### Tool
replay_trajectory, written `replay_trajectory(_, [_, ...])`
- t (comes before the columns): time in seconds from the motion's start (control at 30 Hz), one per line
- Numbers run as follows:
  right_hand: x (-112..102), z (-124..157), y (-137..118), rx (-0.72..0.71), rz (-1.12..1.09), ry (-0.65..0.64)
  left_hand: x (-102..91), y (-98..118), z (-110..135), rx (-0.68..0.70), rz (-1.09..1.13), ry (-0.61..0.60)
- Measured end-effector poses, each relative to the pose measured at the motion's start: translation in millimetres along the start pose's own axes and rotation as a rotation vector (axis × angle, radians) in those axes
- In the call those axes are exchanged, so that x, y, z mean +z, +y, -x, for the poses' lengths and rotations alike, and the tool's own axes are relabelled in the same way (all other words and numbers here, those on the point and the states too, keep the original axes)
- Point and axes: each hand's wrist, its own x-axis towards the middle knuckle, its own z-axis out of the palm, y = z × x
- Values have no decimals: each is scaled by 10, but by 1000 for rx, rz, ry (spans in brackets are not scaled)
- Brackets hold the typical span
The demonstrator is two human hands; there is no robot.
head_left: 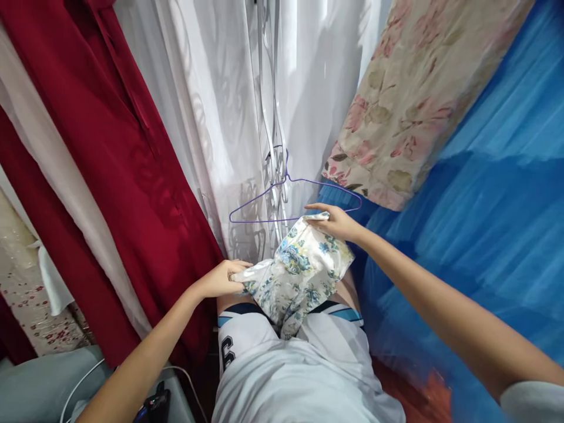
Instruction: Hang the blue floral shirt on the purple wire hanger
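A white cloth piece with blue flowers and green leaves (pixel 304 264) hangs rumpled above my lap, between my two hands. My left hand (pixel 224 277) is closed on its left corner, fingers pinching the edge. My right hand (pixel 332 222) grips its upper right edge between thumb and fingers, higher than the left one. Folds hide whether the cloth is a garment and of what kind. Just beyond it, a thin purple hanger (pixel 259 200) hangs with nothing on it. Its lower bar passes close to my right hand.
White metal scrollwork (pixel 275 129) stands ahead, before a white curtain (pixel 211 88). Dark red fabric (pixel 145 176) hangs at left. A pink-flowered cream cloth (pixel 388 117) and blue tulle (pixel 476 235) hang at right. At lower left lie a grey surface (pixel 48 382) and a white cable (pixel 81 382).
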Motion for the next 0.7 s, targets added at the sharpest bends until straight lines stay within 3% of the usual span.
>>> replay_trajectory(0.07, [105,-46,98,-41,12,18,26,9,46,21,-118,-238])
replay_trajectory(0.13, [163,-42,174,-65,15,3,22,-28,92,-39,-201,-306])
replay_trajectory(0.2, [180,2,223,-72,25,-18,-25,-75,103,-76,-273,-242])
replay_trajectory(0.3, [172,93,234,-78,55,-43,-163,-94,4,27,-400,-39])
replay_trajectory(0.43, [184,168,158,-59,40,-45,-375,76,-275,128,-478,137])
replay_trajectory(0.57, [223,185,77,23,-171,-91,-488,315,-439,194,-550,180])
replay_trajectory(0.7, [251,194,43,76,-258,-77,-506,358,-414,262,-750,164])
